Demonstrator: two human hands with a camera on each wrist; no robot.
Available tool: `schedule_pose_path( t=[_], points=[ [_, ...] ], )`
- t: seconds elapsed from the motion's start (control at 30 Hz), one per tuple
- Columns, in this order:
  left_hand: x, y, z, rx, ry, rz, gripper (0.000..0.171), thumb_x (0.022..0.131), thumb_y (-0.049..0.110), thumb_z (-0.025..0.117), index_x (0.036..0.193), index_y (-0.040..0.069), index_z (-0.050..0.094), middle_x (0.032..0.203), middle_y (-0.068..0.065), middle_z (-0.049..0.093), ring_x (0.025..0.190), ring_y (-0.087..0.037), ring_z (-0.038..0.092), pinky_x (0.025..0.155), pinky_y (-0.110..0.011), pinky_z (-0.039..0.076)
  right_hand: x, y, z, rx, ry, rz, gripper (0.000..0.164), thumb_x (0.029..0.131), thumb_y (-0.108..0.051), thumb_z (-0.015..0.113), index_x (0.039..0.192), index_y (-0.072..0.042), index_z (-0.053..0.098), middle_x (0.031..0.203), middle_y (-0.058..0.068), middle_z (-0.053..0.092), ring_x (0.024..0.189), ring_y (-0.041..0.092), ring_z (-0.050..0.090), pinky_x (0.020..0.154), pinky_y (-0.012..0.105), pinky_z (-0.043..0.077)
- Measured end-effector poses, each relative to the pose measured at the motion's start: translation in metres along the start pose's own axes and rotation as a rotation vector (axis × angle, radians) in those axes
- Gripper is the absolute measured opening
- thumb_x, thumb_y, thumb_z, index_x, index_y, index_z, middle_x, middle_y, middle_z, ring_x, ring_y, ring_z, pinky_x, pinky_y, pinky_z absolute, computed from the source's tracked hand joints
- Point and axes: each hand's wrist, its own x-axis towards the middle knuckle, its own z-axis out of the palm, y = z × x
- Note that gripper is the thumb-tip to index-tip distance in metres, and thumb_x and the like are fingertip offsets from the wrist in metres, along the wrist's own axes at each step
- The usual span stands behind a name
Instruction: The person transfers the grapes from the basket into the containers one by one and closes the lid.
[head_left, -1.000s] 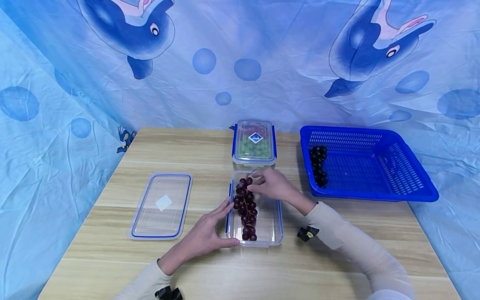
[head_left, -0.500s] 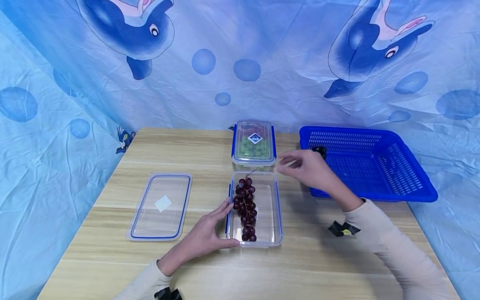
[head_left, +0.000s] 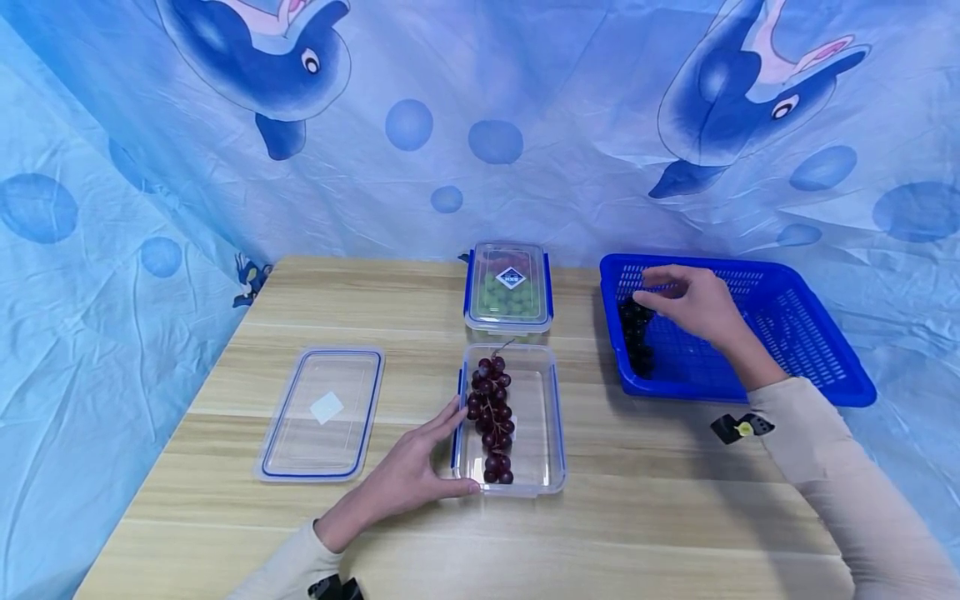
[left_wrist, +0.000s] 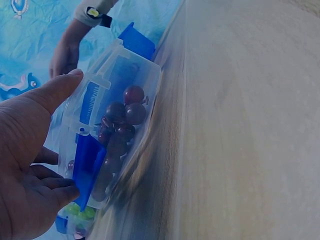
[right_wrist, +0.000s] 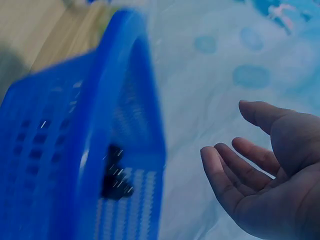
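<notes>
Table (head_left: 375,308): pale wood-grain surface, smooth, matt. Open container (head_left: 542,417) and loose lid (head_left: 352,417) — clear glossy plastic with blue plastic trim. Closed box (head_left: 509,287): the same clear plastic. Basket (head_left: 787,333) — blue perforated plastic, slight sheen. Red grapes (head_left: 491,417): glossy skins. Backdrop (head_left: 525,125): thin printed sheeting, creased, faintly shiny.

Grapes (head_left: 491,421) in open box (head_left: 542,433) (basket (head_left: 795,333) right, lid (head_left: 322,412) left)

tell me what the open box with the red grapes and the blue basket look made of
The open clear rectangular box looks like glossy transparent plastic: the table shows through, with blue clips at its sides. The blue perforated rectangular basket looks like moulded opaque plastic, its walls a regular slotted grid.
</notes>
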Motion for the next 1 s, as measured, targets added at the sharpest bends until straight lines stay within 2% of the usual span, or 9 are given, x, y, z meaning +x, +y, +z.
schedule_pose_path(
  t=[0.1, 0.23, 0.33, 0.43, 0.6, 0.77, 0.9, 1.0],
  points=[
    [0.0, -0.001, 0.0, -0.001, 0.0, 0.008, 0.108, 0.072, 0.052, 0.089, 0.155, 0.004, 0.039, 0.168, -0.011, 0.022, 0.148, -0.038, 0.033, 0.12, -0.052, 0.031, 0.007, 0.015, 0.0, -0.028, -0.05, 0.039, 0.066, 0.095, -0.05, 0.07, 0.139, -0.003, 0.061, 0.133, 0.023, 0.066, 0.094, 0.034, 0.074, 0.069, 0.034, 0.06],
    [0.001, -0.002, 0.001, -0.004, -0.002, 0.021, 0.108, 0.073, 0.055, 0.087, 0.155, 0.004, 0.039, 0.168, -0.011, 0.022, 0.148, -0.038, 0.033, 0.12, -0.052, 0.031, 0.015, 0.031, 0.003, -0.048, -0.175, 0.105, 0.077, 0.096, -0.05, 0.069, 0.15, 0.001, 0.047, 0.143, 0.029, 0.056, 0.094, 0.036, 0.074, 0.079, 0.047, 0.062],
    [0.001, -0.002, 0.001, -0.005, -0.003, 0.021, 0.109, 0.073, 0.058, 0.086, 0.155, 0.004, 0.039, 0.168, -0.011, 0.022, 0.148, -0.038, 0.033, 0.12, -0.052, 0.031, 0.021, 0.04, 0.005, -0.048, -0.274, 0.151, 0.084, 0.097, -0.049, 0.068, 0.156, 0.002, 0.036, 0.147, 0.033, 0.048, 0.093, 0.037, 0.075, 0.082, 0.051, 0.062],
    [0.001, -0.003, 0.001, -0.006, -0.003, 0.02, 0.109, 0.073, 0.059, 0.085, 0.155, 0.004, 0.039, 0.168, -0.011, 0.022, 0.148, -0.038, 0.033, 0.12, -0.053, 0.031, 0.025, 0.047, 0.009, -0.049, -0.33, 0.19, 0.087, 0.097, -0.047, 0.068, 0.158, 0.002, 0.029, 0.149, 0.036, 0.043, 0.093, 0.038, 0.074, 0.084, 0.052, 0.062],
    [0.001, -0.003, 0.001, -0.003, -0.002, 0.023, 0.109, 0.073, 0.059, 0.085, 0.155, 0.003, 0.038, 0.168, -0.011, 0.022, 0.148, -0.038, 0.033, 0.12, -0.052, 0.031, 0.029, 0.059, 0.014, -0.043, -0.369, 0.227, 0.094, 0.097, -0.047, 0.068, 0.16, 0.003, 0.019, 0.15, 0.039, 0.038, 0.091, 0.038, 0.074, 0.081, 0.05, 0.063],
    [0.0, -0.003, 0.001, -0.011, -0.004, 0.007, 0.108, 0.073, 0.055, 0.087, 0.155, 0.004, 0.039, 0.168, -0.011, 0.021, 0.148, -0.039, 0.033, 0.12, -0.053, 0.031, 0.032, 0.068, 0.02, 0.047, -0.394, 0.235, 0.097, 0.097, -0.045, 0.069, 0.162, 0.002, 0.013, 0.15, 0.042, 0.033, 0.1, 0.044, 0.071, 0.078, 0.046, 0.065],
    [0.0, -0.002, 0.001, -0.015, -0.006, 0.001, 0.108, 0.073, 0.054, 0.088, 0.155, 0.004, 0.039, 0.168, -0.01, 0.021, 0.148, -0.039, 0.033, 0.12, -0.054, 0.031, 0.034, 0.07, 0.024, 0.08, -0.397, 0.231, 0.095, 0.097, -0.043, 0.07, 0.161, 0.003, 0.016, 0.149, 0.042, 0.035, 0.104, 0.046, 0.069, 0.077, 0.045, 0.065],
    [0.0, -0.003, 0.0, -0.016, -0.004, 0.004, 0.108, 0.073, 0.055, 0.087, 0.155, 0.003, 0.039, 0.168, -0.011, 0.022, 0.148, -0.039, 0.033, 0.12, -0.054, 0.031, 0.036, 0.071, 0.026, 0.076, -0.391, 0.221, 0.092, 0.097, -0.041, 0.07, 0.159, 0.005, 0.021, 0.145, 0.042, 0.039, 0.099, 0.044, 0.071, 0.077, 0.046, 0.065]
  ],
)
